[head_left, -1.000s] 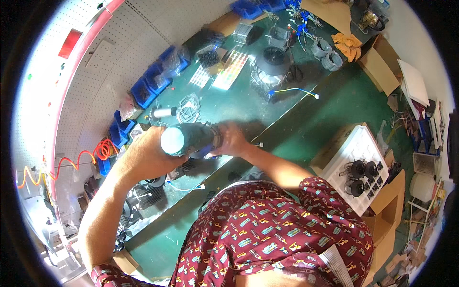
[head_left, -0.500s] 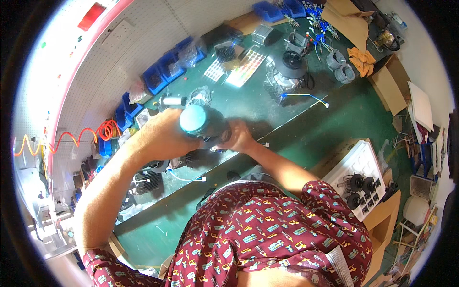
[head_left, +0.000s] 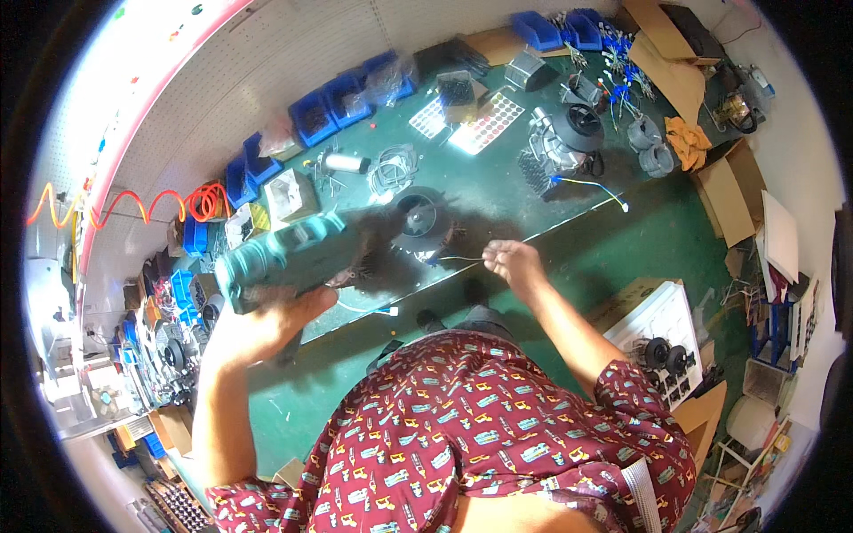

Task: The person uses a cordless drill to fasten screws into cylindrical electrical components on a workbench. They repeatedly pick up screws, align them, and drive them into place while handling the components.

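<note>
My left hand is closed around a teal and black power drill, held tilted over the near left part of the green workbench. Beyond the drill's front end stands a motor assembly with a round black fan wheel; dark blur hides part of it. From its right side a thin wire runs to my right hand, whose fingertips are pinched together on the wire's end at the bench edge. A similar motor assembly with a black wheel sits farther back, its blue and yellow cable trailing right.
Blue bins line the wall side. Sticker sheets, a coiled grey cable and a white cylinder lie on the bench. At right are an orange glove, cardboard boxes and a white tray of black parts.
My left hand has swung the drill left and nearer, away from the motor assembly, and it now lies sideways. The right hand has left the assembly, moving right with the wire.
</note>
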A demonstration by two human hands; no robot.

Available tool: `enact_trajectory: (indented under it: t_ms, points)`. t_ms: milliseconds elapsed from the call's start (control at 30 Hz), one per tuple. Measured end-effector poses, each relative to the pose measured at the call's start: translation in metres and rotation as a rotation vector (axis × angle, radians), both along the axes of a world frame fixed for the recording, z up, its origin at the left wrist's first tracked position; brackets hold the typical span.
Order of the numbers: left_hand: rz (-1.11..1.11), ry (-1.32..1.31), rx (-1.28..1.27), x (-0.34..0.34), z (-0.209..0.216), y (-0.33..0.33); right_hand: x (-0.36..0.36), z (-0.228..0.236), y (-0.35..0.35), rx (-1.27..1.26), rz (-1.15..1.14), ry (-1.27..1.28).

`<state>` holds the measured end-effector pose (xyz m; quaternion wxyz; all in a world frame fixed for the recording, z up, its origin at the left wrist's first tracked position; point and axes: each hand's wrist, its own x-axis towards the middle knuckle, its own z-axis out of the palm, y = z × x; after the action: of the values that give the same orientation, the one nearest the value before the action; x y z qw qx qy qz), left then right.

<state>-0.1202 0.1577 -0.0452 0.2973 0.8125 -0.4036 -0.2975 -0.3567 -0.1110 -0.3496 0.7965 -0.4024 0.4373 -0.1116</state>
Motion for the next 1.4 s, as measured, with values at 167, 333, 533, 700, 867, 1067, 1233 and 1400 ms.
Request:
enact_trajectory:
  t_ms: [167,333,533,700,867,1067,1233,1400]
  points:
    - [0.294,0.284,-0.133,-0.028,-0.047,0.065,0.008,0.035,0.032,0.136,0.061,-0.015]
    - [0.484,0.569,-0.012,-0.063,-0.069,0.079,0.027,0.033,0.046,0.419,0.072,-0.291]
    - [0.576,0.682,-0.139,-0.084,-0.106,0.095,0.051,0.041,0.063,0.442,-0.019,-0.241]
    - [0.585,0.676,-0.121,-0.092,-0.112,0.094,0.058,0.055,0.065,0.421,-0.055,-0.172]
    - [0.345,0.288,-0.239,-0.093,-0.114,0.088,0.052,0.050,0.058,0.385,0.059,-0.164]
    - [0.165,0.158,-0.186,-0.088,-0.115,0.075,0.059,0.047,0.055,0.523,0.013,-0.179]
    - [0.372,0.187,-0.328,-0.096,-0.140,0.052,0.075,0.047,0.047,0.692,0.050,-0.341]
    - [0.350,0.167,-0.377,-0.084,-0.146,0.026,0.040,0.023,0.035,-0.422,0.011,0.018]
